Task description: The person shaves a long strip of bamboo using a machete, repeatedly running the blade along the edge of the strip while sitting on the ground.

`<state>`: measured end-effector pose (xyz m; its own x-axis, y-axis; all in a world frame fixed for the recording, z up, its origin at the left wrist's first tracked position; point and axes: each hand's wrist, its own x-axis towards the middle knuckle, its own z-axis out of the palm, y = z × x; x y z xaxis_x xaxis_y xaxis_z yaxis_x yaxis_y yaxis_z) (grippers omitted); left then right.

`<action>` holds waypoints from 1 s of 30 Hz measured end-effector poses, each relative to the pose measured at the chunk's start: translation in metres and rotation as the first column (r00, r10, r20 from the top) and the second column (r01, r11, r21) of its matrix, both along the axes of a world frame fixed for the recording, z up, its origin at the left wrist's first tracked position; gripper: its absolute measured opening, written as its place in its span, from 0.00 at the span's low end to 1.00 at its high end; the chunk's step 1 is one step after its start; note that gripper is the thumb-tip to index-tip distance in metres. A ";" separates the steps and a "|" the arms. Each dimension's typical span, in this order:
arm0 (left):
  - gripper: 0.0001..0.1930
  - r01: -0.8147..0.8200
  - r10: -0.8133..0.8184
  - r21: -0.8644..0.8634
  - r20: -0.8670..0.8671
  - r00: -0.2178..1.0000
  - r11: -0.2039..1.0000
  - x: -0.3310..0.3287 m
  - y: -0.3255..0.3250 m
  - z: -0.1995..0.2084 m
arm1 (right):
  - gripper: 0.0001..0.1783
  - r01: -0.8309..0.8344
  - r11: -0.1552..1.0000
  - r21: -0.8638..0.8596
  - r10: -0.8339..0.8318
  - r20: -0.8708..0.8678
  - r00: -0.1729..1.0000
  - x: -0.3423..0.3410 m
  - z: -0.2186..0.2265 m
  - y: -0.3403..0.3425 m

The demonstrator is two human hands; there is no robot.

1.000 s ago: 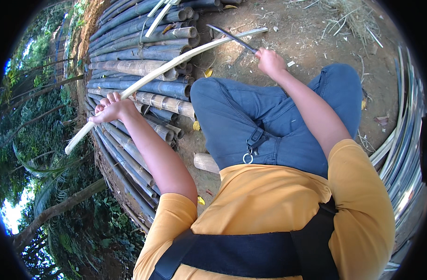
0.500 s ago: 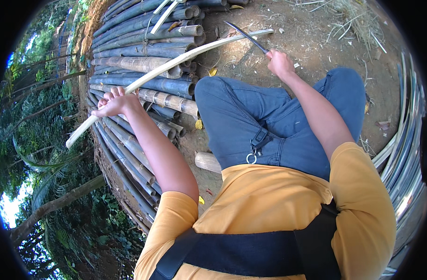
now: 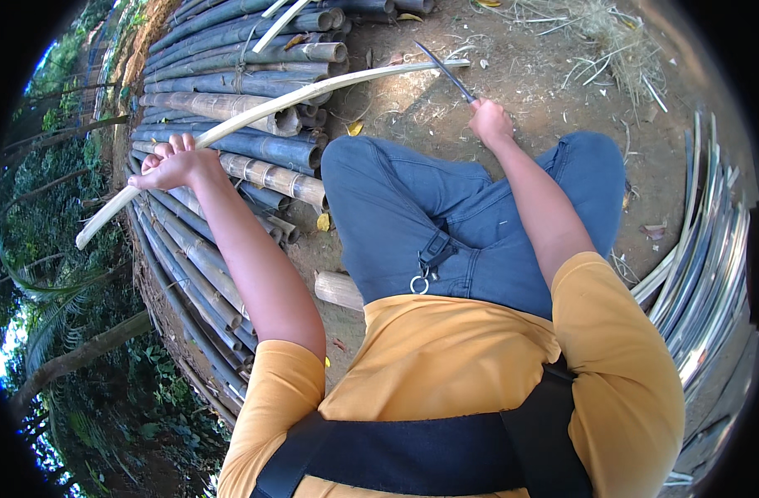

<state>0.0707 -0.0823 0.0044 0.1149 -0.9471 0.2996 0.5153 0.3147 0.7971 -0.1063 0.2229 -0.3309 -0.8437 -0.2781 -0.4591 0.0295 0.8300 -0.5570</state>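
My left hand (image 3: 176, 166) is closed around a long pale bamboo strip (image 3: 288, 98) near its lower-left end. The strip runs up and to the right in a slight curve, over the ends of the bamboo poles, and its far end lies above the dirt. In my right hand (image 3: 490, 123), out beyond my knees, is a knife (image 3: 446, 71) with a long dark blade. The blade crosses the strip close to its far tip; whether it touches the strip I cannot tell.
A big stack of bamboo poles (image 3: 222, 104) fills the left side. Thin split strips (image 3: 703, 282) lie bundled at the right. Dry shavings (image 3: 607, 62) are heaped at the far right. A short bamboo piece (image 3: 338, 290) rests beside my left thigh. Greenery and a slanting trunk (image 3: 80, 361) stand farther left.
The whole view has shifted, so most things sit farther left. Against the strip, the knife has moved right, nearer the far tip. Both hands keep their hold.
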 end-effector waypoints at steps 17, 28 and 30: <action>0.28 0.012 -0.010 -0.059 0.031 0.999 0.998 0.006 -0.003 0.002 | 0.17 -0.074 0.995 0.064 0.076 -0.024 0.997 0.018 0.012 -0.007; 0.27 0.063 -0.060 -0.081 0.042 0.997 0.995 0.000 0.002 0.013 | 0.11 -0.166 0.980 -0.113 0.154 -0.109 0.982 0.018 0.043 -0.027; 0.27 0.074 -0.070 -0.077 0.054 0.996 0.994 0.002 0.004 0.014 | 0.14 -0.200 0.976 -0.081 0.193 -0.090 0.977 0.022 0.038 -0.024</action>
<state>0.0731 -0.0780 0.0181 0.0295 -0.9255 0.3777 0.4983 0.3412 0.7970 -0.0844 0.1988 -0.2929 -0.8020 -0.4787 -0.3572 -0.1778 0.7623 -0.6224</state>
